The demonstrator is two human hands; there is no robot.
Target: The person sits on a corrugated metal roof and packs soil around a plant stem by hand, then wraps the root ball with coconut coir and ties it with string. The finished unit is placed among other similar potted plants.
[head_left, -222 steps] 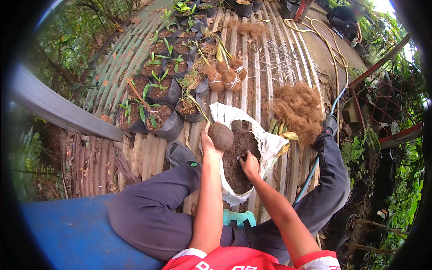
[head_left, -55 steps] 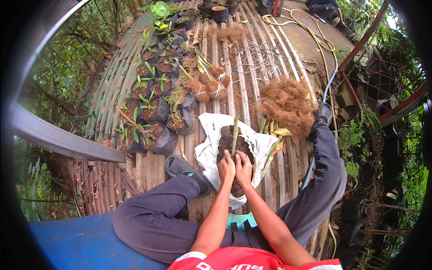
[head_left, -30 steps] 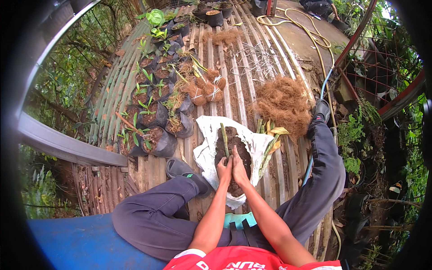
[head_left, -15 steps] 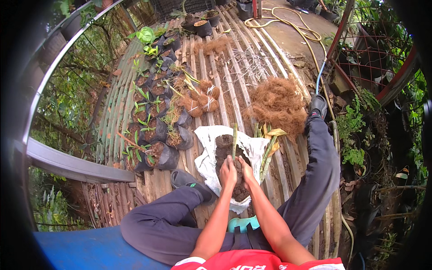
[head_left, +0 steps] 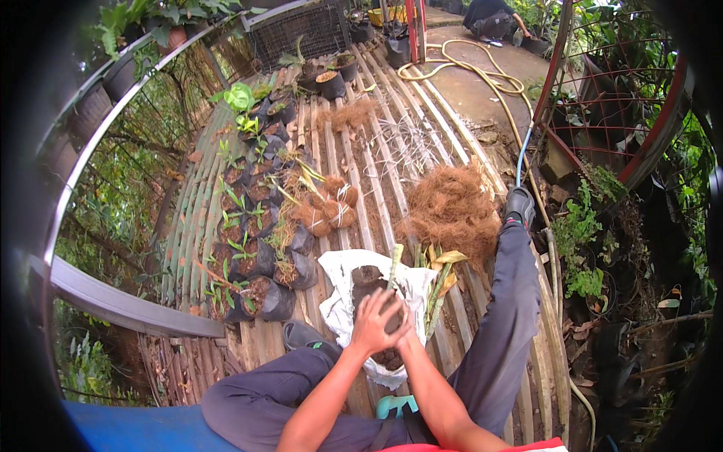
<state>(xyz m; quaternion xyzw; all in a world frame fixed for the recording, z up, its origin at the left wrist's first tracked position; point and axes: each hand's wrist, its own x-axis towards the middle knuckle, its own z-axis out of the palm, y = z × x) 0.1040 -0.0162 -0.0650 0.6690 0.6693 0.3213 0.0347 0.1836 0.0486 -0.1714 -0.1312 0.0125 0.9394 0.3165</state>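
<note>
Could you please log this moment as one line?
left hand + right hand: cupped around soil clump with cutting | over white sack | coconut fibre pile beside

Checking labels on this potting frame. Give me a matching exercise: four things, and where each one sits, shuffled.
Things:
1. coconut fibre pile
2. black grow bags with seedlings
3. yellow hose
4. white sack of soil

Places:
A. coiled on the concrete, far end
B. on the slats between the person's legs, under both hands
C. in rows on the slats, at the person's left
D. on the slats, just beyond the right foot

Pairs: 1-D, 2-C, 3-A, 4-B
</note>
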